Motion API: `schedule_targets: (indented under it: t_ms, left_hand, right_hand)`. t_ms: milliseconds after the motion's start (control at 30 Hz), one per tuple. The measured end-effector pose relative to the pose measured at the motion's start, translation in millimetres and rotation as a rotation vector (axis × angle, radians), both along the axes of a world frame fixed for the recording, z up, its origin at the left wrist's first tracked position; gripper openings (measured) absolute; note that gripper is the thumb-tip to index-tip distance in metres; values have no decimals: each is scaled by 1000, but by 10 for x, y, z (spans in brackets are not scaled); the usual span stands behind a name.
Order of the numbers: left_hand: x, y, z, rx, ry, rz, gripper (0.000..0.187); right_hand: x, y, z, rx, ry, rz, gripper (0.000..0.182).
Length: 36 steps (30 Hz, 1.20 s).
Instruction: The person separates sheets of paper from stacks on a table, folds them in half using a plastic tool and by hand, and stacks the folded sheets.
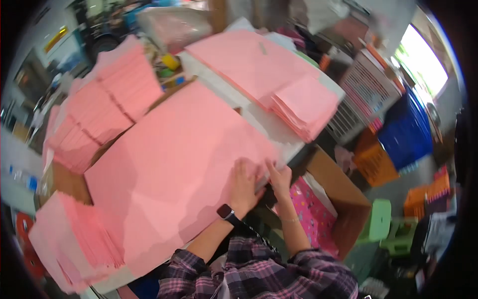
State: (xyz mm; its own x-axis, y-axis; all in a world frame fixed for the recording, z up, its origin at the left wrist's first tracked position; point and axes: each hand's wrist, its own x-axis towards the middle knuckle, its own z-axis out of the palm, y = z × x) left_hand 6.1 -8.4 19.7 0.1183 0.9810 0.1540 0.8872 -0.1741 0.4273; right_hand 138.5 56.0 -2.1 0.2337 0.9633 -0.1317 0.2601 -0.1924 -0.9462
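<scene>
A large pink sheet (169, 154), paper or thin fabric, lies over the table in front of me. My left hand (244, 187), with a dark watch at the wrist, rests flat on its near right part, fingers stretched out. At the sheet's right corner, my right hand (280, 182) has its fingers closed on the edge, slightly blurred. Beyond the sheet lies a wide pink stack (244, 60), with a smaller folded pink pile (306, 104) on its near right corner. Another folded pink pile (84, 234) sits at the near left.
Bundled pink stacks (104, 99) fill a carton at the left. Right of my hands stands an open cardboard box (341, 199) with bright pink patterned material inside. Farther right are a grey plastic crate (366, 84), a blue bin (406, 129) and a green stool (379, 219).
</scene>
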Motion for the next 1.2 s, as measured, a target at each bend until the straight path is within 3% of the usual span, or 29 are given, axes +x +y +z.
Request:
schedule_targets:
  t_ms: [67, 133, 200, 333, 400, 467, 533, 600, 733, 900, 1200]
  left_hand:
    - [-49, 8, 107, -50, -46, 5, 75]
    - [-102, -68, 129, -42, -65, 67, 77]
    - [-203, -77, 82, 171, -174, -14, 74]
    - [-965, -462, 243, 135, -285, 44, 69]
    - [-1636, -944, 240, 24, -55, 75, 68]
    - [-2112, -1523, 385, -117, 23, 338, 68]
    - [-2464, -2076, 337, -163, 293, 539, 71]
    - [-2759, -2424, 340, -373, 271, 656, 81]
    - [-2948, -2827, 194, -295, 137, 718, 88]
    - [-2924, -2926, 6, -192, 147, 755, 89]
    - [-2990, -2858, 171, -185, 61, 800, 65]
  right_hand:
    - [-72, 52, -152, 345, -369, -28, 25]
    - [-205, -23, 111, 468, -472, -32, 29]
    - [-379, -97, 298, 339, -665, -93, 24]
    - [-605, -296, 468, 683, -739, 184, 18]
    - [-812, -400, 489, 746, -717, 282, 17]
    - [-1066, -551, 505, 847, -688, 444, 15]
    - [-1283, -759, 564, 869, -677, 563, 17]
    - [-1490, -947, 529, 893, -667, 686, 19]
    - [-1795, -1277, 373, 917, -650, 926, 22]
    - [-2087, -1640, 288, 964, -654, 1189, 23]
    - [-2545, -2351, 162, 1144, -757, 1383, 21]
